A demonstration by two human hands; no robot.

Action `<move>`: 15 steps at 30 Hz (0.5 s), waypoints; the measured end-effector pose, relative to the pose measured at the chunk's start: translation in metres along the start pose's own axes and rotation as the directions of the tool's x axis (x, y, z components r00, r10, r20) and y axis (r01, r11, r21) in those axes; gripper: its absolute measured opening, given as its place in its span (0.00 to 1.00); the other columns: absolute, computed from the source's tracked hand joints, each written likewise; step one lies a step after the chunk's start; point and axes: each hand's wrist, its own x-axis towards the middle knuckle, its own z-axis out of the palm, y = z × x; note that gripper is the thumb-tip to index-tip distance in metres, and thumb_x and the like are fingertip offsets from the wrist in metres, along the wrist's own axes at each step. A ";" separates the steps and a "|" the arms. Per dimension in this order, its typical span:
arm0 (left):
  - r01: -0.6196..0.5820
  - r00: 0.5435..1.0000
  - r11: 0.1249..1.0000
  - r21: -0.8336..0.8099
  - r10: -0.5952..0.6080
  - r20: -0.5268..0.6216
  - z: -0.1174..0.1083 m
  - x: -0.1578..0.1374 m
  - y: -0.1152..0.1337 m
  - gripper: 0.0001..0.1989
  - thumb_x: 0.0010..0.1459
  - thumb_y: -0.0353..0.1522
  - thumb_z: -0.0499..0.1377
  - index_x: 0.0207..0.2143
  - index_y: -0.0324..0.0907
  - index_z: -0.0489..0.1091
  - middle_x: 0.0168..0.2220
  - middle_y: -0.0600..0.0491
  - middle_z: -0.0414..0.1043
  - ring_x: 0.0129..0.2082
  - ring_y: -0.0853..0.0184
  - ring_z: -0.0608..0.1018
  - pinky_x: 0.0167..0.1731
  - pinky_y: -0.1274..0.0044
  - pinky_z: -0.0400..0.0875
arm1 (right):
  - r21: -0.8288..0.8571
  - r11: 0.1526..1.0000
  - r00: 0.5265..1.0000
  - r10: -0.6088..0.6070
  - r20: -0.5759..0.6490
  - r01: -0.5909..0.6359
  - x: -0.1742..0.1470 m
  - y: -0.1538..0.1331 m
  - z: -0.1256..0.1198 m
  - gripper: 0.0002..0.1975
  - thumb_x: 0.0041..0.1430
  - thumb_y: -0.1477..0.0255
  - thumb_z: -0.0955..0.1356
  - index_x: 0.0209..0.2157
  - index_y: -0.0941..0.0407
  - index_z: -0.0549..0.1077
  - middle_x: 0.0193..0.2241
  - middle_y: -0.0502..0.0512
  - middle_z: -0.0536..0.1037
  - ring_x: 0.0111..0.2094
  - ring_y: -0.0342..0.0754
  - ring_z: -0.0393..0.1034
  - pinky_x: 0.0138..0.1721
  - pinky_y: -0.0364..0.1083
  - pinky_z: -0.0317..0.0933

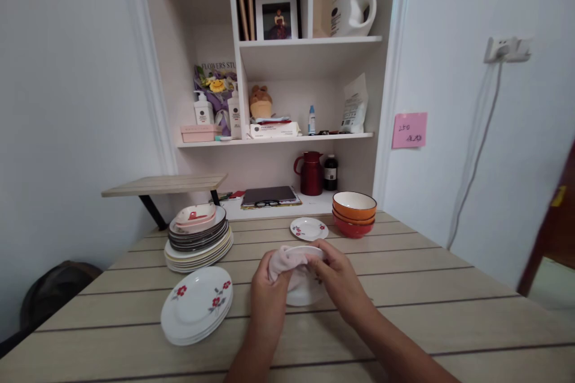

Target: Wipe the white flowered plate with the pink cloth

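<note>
Above the middle of the table, a small white plate (306,294) is tilted between my two hands. My left hand (268,288) is closed on a pale pink cloth (284,261), which is folded over the plate's left rim and lies against its face. With fingers and thumb, my right hand (340,275) grips the plate's right rim; its fingertips also touch the cloth. Part of the plate is covered by the cloth and fingers. Left of my hands is a stack of white plates with red flowers (196,302). A small flowered plate (309,228) lies flat just beyond them.
At the left rear are stacked plates (199,245) topped by pink dishes (196,213), beside a raised wooden stand (164,184). Orange and red bowls (354,215) are nested at the right rear. Behind the table, shelves hold a red jug (311,173) and a laptop (268,194).
</note>
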 end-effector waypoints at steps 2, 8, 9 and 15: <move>0.047 0.999 0.996 -0.074 -0.046 0.004 -0.001 0.000 -0.003 0.21 0.43 0.35 0.69 0.42 0.40 0.75 0.37 0.50 0.80 0.36 0.63 0.80 0.37 0.76 0.73 | 0.087 0.995 0.998 0.059 -0.018 -0.057 -0.001 -0.001 0.001 0.08 0.54 0.64 0.71 0.30 0.55 0.73 0.21 0.45 0.69 0.22 0.43 0.59 0.23 0.41 0.50; 0.161 0.983 0.961 -0.226 -0.136 0.123 -0.001 -0.004 -0.008 0.31 0.44 0.37 0.71 0.52 0.40 0.70 0.43 0.46 0.79 0.40 0.61 0.80 0.42 0.74 0.74 | 0.445 0.878 0.967 0.240 -0.089 -0.177 0.000 -0.008 0.002 0.18 0.50 0.62 0.74 0.41 0.54 0.73 0.29 0.49 0.80 0.28 0.47 0.71 0.31 0.44 0.64; 0.183 0.977 0.959 -0.217 -0.153 0.148 -0.001 -0.005 -0.008 0.31 0.44 0.37 0.71 0.52 0.40 0.70 0.43 0.45 0.79 0.40 0.61 0.80 0.41 0.74 0.74 | 0.484 0.856 0.958 0.264 -0.112 -0.180 0.001 -0.009 0.002 0.19 0.48 0.62 0.75 0.42 0.54 0.73 0.30 0.49 0.80 0.28 0.48 0.72 0.32 0.45 0.65; 0.253 0.961 0.940 -0.229 -0.216 0.174 0.002 -0.008 -0.008 0.30 0.44 0.39 0.71 0.49 0.38 0.73 0.44 0.43 0.79 0.41 0.58 0.81 0.39 0.73 0.74 | 0.614 0.761 0.939 0.330 -0.091 -0.208 0.004 -0.006 0.003 0.23 0.46 0.63 0.76 0.44 0.53 0.73 0.34 0.52 0.82 0.30 0.51 0.75 0.32 0.47 0.66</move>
